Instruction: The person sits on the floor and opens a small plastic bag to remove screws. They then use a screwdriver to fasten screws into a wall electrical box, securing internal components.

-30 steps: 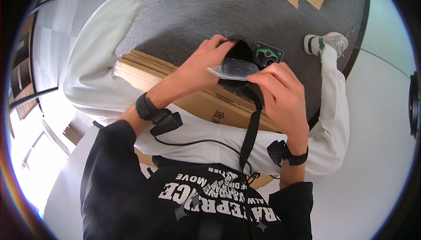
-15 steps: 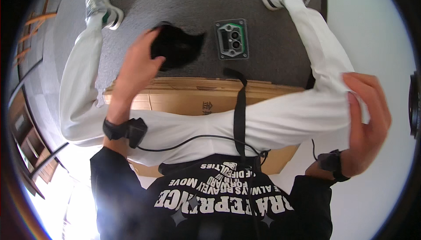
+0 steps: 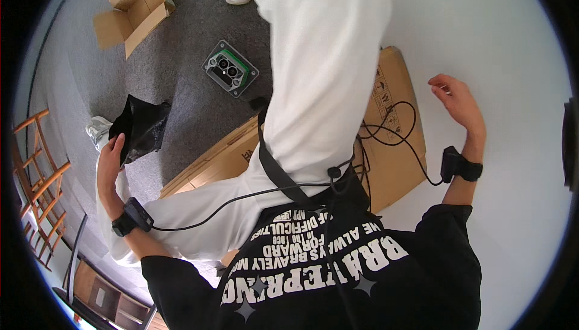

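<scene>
My left hand [image 3: 111, 162] is closed on the edge of a black plastic bag [image 3: 145, 130], which hangs with its mouth partly spread. My right hand [image 3: 455, 101] is out to the right in front of the white wall, fingers loosely bent and thumb apart, holding nothing. On the grey carpet, between the bag and my raised right leg, lies a grey and green device [image 3: 231, 68] with two round dark openings and a flat clear-edged plate with corner holes. Neither hand touches it. Black bands with box-shaped units sit on both wrists, joined to a black cable [image 3: 241, 196].
An open cardboard box [image 3: 145, 7] stands on the carpet at the far left. Flattened cardboard [image 3: 395, 149] lies under me, with looped cable on it. A wooden rack [image 3: 42, 179] is at the left edge; a white wall [image 3: 482, 40] closes off the right.
The view has turned, bringing the open box into sight. My left hand has carried the black bag away from the device. My right hand has come off my knee, and my right leg is raised.
</scene>
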Tool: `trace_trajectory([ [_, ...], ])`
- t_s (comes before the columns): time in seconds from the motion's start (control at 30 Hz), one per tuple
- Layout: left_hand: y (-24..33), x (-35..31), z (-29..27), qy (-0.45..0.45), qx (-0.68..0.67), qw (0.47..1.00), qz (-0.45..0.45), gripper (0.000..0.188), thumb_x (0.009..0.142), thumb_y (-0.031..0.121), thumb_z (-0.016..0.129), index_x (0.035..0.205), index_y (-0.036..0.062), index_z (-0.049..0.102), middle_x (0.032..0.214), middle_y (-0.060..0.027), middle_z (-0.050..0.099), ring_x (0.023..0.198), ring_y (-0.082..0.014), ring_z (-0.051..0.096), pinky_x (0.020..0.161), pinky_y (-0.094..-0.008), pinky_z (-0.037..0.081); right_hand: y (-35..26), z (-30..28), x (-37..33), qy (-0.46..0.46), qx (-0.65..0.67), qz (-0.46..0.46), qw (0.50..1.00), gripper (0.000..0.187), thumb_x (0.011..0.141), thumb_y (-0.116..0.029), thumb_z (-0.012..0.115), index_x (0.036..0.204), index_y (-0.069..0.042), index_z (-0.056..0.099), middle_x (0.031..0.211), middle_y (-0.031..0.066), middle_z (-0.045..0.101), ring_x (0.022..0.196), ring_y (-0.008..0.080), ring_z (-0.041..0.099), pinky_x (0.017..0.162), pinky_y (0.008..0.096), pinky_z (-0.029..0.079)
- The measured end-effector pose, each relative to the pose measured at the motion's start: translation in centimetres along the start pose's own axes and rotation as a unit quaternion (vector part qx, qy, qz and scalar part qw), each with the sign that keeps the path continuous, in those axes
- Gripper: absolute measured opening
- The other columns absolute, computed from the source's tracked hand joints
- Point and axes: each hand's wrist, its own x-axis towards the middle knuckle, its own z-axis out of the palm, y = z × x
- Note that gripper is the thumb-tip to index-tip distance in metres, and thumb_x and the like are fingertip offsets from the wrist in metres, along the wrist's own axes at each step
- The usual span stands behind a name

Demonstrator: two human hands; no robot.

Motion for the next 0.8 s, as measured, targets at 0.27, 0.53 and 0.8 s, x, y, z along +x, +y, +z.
trace_trajectory([
  [0.27, -5.1, 3.3, 1.1, 0.019, 0.063, 0.991, 0.118, 0.053, 0.102, 0.037, 0.060, 0.133, -0.0054, 0.062, 0.121, -0.0221, 0.071, 0.113, -0.0306, 0.066, 0.101, -0.0360, 0.047, -1.6, 10.8, 1.7, -0.210, 0.013, -0.117, 0.970, 0.024, 0.092, -0.010, 0.064, 0.113, 0.002, 0.069, 0.103, 0.0184, 0.072, 0.098, 0.0358, 0.070, 0.084, 0.0426, 0.055],
  [0.53, -0.1, -8.4, -1.4, -0.034, -0.016, 0.995, 0.096, 0.041, 0.106, 0.028, 0.061, 0.140, 0.0052, 0.062, 0.136, -0.0080, 0.065, 0.128, -0.0190, 0.057, 0.110, -0.0327, 0.041, -4.4, 13.2, 3.4, -0.320, -0.122, -0.213, 0.915, 0.018, 0.091, -0.016, 0.062, 0.096, 0.000, 0.069, 0.091, 0.0241, 0.068, 0.086, 0.0448, 0.064, 0.075, 0.0495, 0.052],
  [0.8, -10.3, -34.6, 2.3, 0.394, -0.213, 0.894, 0.028, 0.047, 0.107, 0.040, 0.051, 0.143, 0.0102, 0.060, 0.139, -0.0132, 0.065, 0.125, -0.0268, 0.065, 0.103, -0.0441, 0.055, -15.0, 7.7, 7.1, -0.287, -0.164, -0.280, 0.901, 0.021, 0.095, -0.012, 0.064, 0.107, 0.005, 0.067, 0.093, 0.0263, 0.067, 0.085, 0.0452, 0.063, 0.079, 0.0473, 0.051],
])
